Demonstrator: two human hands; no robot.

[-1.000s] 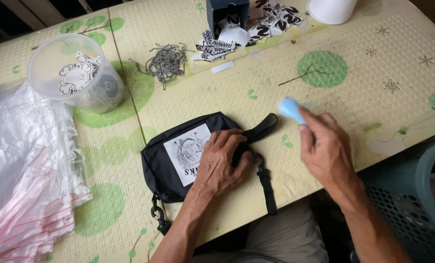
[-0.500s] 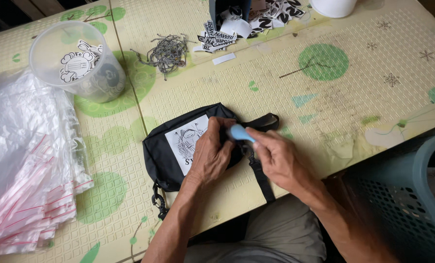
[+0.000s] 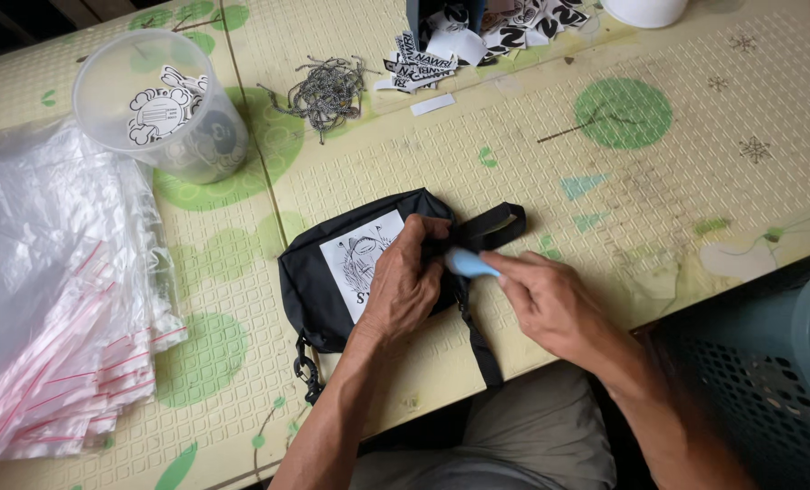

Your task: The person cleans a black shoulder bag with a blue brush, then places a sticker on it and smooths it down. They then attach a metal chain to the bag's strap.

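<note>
Head view: small black fabric pouch (image 3: 332,281) with a white printed label and black strap (image 3: 488,225), lying on the yellow-green patterned mat (image 3: 659,209) near its front edge; judged light, soft and floppy, best gripped by the body or strap. Left hand (image 3: 403,289) pressed on the pouch, fingers curled at its top edge; right hand (image 3: 550,304), right of the pouch, pinches a small light-blue tool (image 3: 470,264) against it. Left of the pouch: clear plastic bags (image 3: 51,299); behind it: clear tub (image 3: 156,104), tangle of metal chains (image 3: 326,91).
</note>
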